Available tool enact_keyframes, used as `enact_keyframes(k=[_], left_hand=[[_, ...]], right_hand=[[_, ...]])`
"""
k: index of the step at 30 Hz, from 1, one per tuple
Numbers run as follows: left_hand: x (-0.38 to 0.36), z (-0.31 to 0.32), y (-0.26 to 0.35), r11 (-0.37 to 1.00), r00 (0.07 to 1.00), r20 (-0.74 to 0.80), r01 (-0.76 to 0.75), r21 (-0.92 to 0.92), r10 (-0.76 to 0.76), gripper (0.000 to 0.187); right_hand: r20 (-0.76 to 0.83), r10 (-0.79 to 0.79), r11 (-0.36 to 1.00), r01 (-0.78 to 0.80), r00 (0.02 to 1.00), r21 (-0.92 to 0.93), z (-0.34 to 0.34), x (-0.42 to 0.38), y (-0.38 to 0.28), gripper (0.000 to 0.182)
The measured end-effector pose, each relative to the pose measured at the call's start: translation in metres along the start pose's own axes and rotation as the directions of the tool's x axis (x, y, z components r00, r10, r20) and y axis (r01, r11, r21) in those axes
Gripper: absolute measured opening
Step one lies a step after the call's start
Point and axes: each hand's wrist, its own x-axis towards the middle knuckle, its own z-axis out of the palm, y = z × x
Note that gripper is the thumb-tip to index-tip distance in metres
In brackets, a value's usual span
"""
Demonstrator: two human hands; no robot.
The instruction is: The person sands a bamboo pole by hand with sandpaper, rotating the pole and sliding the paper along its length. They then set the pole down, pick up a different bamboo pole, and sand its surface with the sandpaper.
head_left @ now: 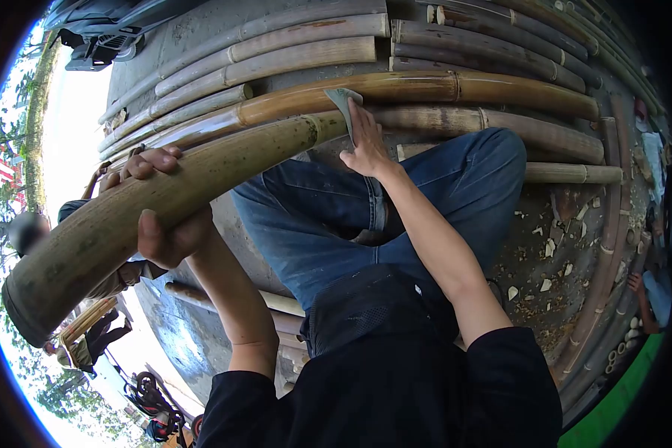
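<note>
Green-tan bamboo, a single thick pole, lies obliquely across my head view, its wide end at the lower left and its narrower end above the crossed legs in blue jeans. The left hand has a closed grip around the pole's thicker part: the fingertips show along the upper edge, the thumb presses on the lower edge, and the palm is hidden beneath. At the narrower end, just beyond a dark-speckled node, I see the right hand with its fingers extended against a bent grey-green sheet, held at the pole's end; whether this is abrasive paper or cloth I cannot tell. Beyond the held pole, a glossy brown bamboo pole runs crosswise, with grey-brown bamboo poles laid roughly parallel on the ground. At the right I note pale chips scattered on the ground, and further lengths of bamboo running toward the lower edge. At the right margin, a person in a blue sleeve is partly visible. At the lower left are a person in a yellowish vest and a parked motorcycle, both well apart from the two hands.
</note>
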Motion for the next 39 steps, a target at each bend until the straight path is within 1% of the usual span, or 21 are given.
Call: enact_keyframes(k=[1, 3, 4, 5, 7, 10, 11, 14, 17, 18, 19, 21, 22, 25, 26, 27, 29, 32, 33, 35, 39], left_hand=[[0.001, -0.003, 0.000, 1.000, 1.000, -0.011, 0.009, -0.013, -0.009, 0.066], [0.001, -0.006, 0.000, 0.999, 0.999, -0.022, 0.025, -0.026, -0.025, 0.066], [0.002, -0.006, 0.000, 1.000, 0.999, -0.032, 0.021, -0.007, -0.022, 0.066], [0.002, -0.006, 0.001, 1.000, 0.999, -0.043, 0.020, 0.013, -0.020, 0.066], [0.002, -0.008, 0.002, 0.999, 0.998, -0.059, 0.032, 0.004, -0.032, 0.066], [-0.003, -0.011, 0.004, 0.999, 0.998, -0.051, 0.044, -0.022, -0.045, 0.067], [-0.003, -0.013, 0.004, 0.998, 0.999, -0.024, 0.041, -0.036, -0.042, 0.068], [-0.004, -0.007, 0.007, 0.999, 0.999, 0.009, 0.042, -0.022, -0.041, 0.070], [0.002, 0.007, 0.002, 0.999, 0.997, 0.068, 0.033, -0.007, -0.032, 0.071], [0.001, 0.012, 0.003, 0.999, 0.997, 0.073, 0.033, 0.012, -0.034, 0.071], [0.000, 0.015, 0.004, 0.999, 0.997, 0.063, 0.038, 0.018, -0.039, 0.071], [0.005, 0.018, 0.000, 0.999, 0.998, 0.060, 0.034, 0.018, -0.035, 0.072], [0.005, 0.015, -0.001, 0.999, 0.997, 0.062, 0.038, 0.004, -0.038, 0.073], [0.006, 0.004, 0.000, 0.999, 0.996, 0.082, 0.044, 0.000, -0.044, 0.073], [0.006, 0.003, 0.001, 0.999, 0.995, 0.088, 0.045, 0.001, -0.045, 0.073], [0.007, 0.002, 0.001, 0.999, 0.995, 0.092, 0.048, -0.008, -0.047, 0.073], [0.010, 0.001, -0.002, 0.999, 0.994, 0.102, 0.046, -0.025, -0.043, 0.074], [0.006, -0.002, 0.000, 0.998, 0.991, 0.127, 0.057, -0.039, -0.051, 0.075], [0.006, -0.005, 0.000, 0.996, 0.993, 0.101, 0.067, -0.057, -0.061, 0.075], [0.004, -0.011, 0.004, 0.995, 0.994, 0.079, 0.077, -0.068, -0.072, 0.074], [0.001, -0.030, 0.003, 0.993, 0.991, 0.102, 0.094, -0.075, -0.086, 0.072]], right_hand=[[0.000, 0.002, 1.000, -0.002, 1.000, 0.002, 0.011, -0.001, 0.004, 0.119], [-0.218, -0.136, 0.989, 0.144, 0.967, 0.024, 0.027, 0.002, -0.008, 0.112], [-0.246, -0.184, 0.975, 0.208, 0.952, 0.074, 0.029, 0.000, -0.021, 0.108], [-0.241, -0.179, 0.976, 0.203, 0.954, 0.078, 0.021, -0.001, -0.050, 0.108], [-0.291, -0.338, 0.907, 0.392, 0.895, 0.154, 0.006, -0.002, -0.093, 0.105], [-0.235, -0.383, 0.893, 0.424, 0.893, 0.153, 0.000, -0.003, -0.090, 0.105], [-0.240, -0.389, 0.891, 0.429, 0.889, 0.148, 0.003, 0.000, -0.076, 0.105], [-0.208, -0.067, 0.992, 0.088, 0.976, 0.091, 0.046, -0.003, 0.012, 0.114], [-0.239, -0.052, 0.987, 0.086, 0.970, 0.134, 0.049, -0.005, -0.006, 0.113], [-0.288, -0.183, 0.961, 0.233, 0.940, 0.150, 0.035, -0.007, -0.035, 0.110], [-0.317, -0.233, 0.933, 0.303, 0.920, 0.195, 0.021, -0.008, -0.066, 0.105], [-0.358, -0.284, 0.894, 0.380, 0.890, 0.235, -0.001, -0.012, -0.107, 0.102], [-0.365, -0.313, 0.880, 0.412, 0.877, 0.237, -0.001, -0.010, -0.101, 0.102], [-0.280, -0.289, 0.929, 0.339, 0.915, 0.150, 0.018, -0.002, -0.044, 0.103], [-0.302, -0.219, 0.959, 0.261, 0.928, 0.107, 0.030, 0.001, -0.016, 0.107], [-0.210, -0.171, 0.985, 0.175, 0.963, 0.001, 0.026, -0.003, -0.005, 0.110], [-0.243, -0.113, 0.986, 0.140, 0.963, 0.096, 0.037, -0.003, -0.009, 0.110], [-0.316, -0.323, 0.907, 0.387, 0.892, 0.165, 0.008, -0.008, -0.081, 0.102], [-0.327, -0.333, 0.886, 0.412, 0.885, 0.212, -0.002, -0.011, -0.101, 0.097], [-0.317, -0.365, 0.888, 0.429, 0.875, 0.164, 0.002, -0.008, -0.094, 0.096], [-0.336, -0.229, 0.966, 0.256, 0.914, 0.039, 0.022, -0.002, -0.032, 0.091]])
